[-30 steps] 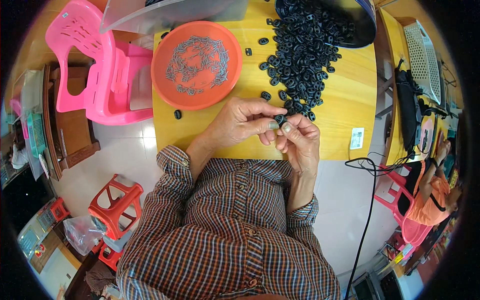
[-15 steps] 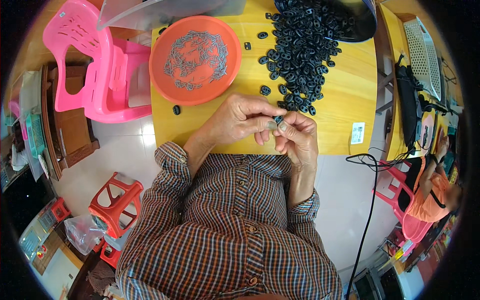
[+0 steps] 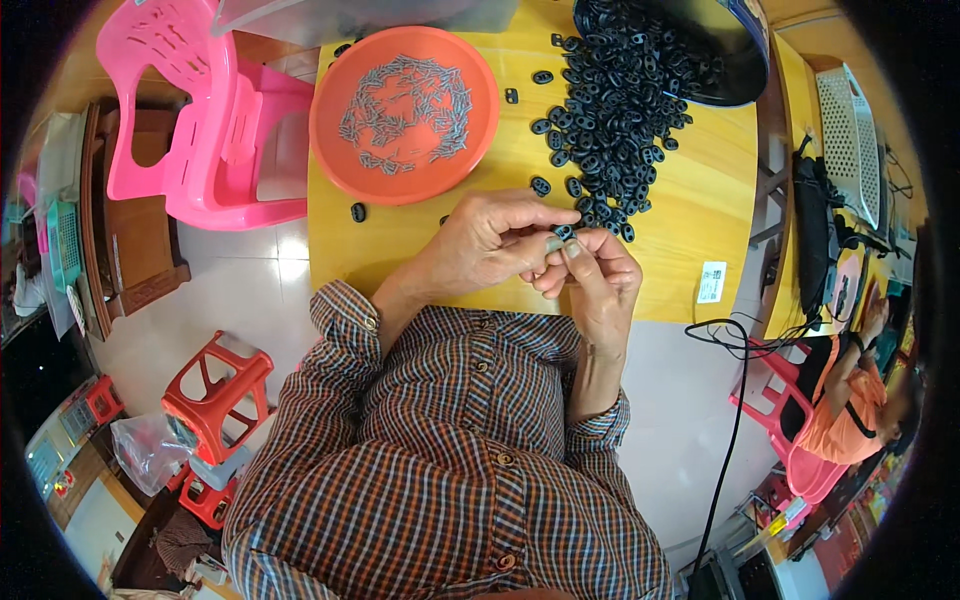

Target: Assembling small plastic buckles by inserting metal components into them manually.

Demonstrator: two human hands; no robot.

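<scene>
Close together over the table's near edge, my left hand (image 3: 485, 242) and my right hand (image 3: 603, 275) pinch one small black oval two-hole piece (image 3: 564, 233) between thumbs and fingertips. Just beyond my fingers spreads a large pile of like black two-hole pieces (image 3: 612, 140), spilling from a dark tub (image 3: 748, 55) lying on its side. An orange-red bowl (image 3: 322, 130) stands beyond my left hand, with many thin grey screws or pins (image 3: 455, 115) scattered inside. A loose black piece (image 3: 358, 212) lies near the bowl. Whether a pin is in my fingers, I cannot tell.
The yellow table (image 3: 690, 200) carries a white label (image 3: 711, 282) at right. A clear plastic bin (image 3: 370, 15) stands behind the bowl. At left are a pink chair (image 3: 220, 150) and a red stool (image 3: 215, 390). A black cable (image 3: 735, 430) hangs at right; another person (image 3: 845, 410) sits beyond.
The view has shifted slightly, so the table's things appear a little to the right. Both hands still pinch the black piece, with small shifts of the fingers.
</scene>
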